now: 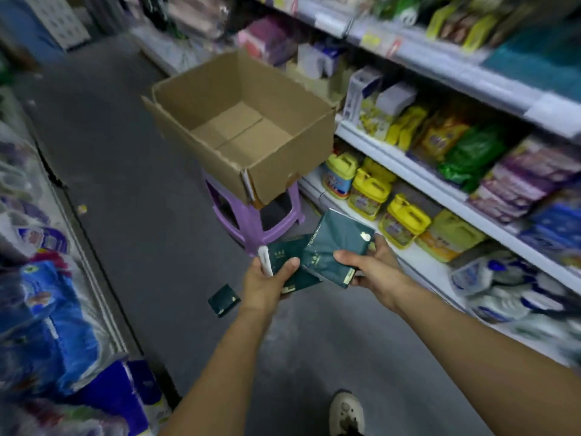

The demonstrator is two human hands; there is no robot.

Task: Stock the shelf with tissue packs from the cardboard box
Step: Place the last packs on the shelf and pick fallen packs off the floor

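The person is wearing no sleeves over the forearms, and both arms are showing bare. The left hand and right hand are wearing no gloves. One foot is wearing a pale, dirty shoe.

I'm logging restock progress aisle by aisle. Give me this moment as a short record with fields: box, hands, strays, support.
box: cardboard box, open, no packs visible inside
support: box sits on purple stool in the aisle
left hand: holds a dark green tissue pack and a white object
right hand: holds another green pack
strays: one green pack on floor
shelf: on the right, stocked with yellow bottles
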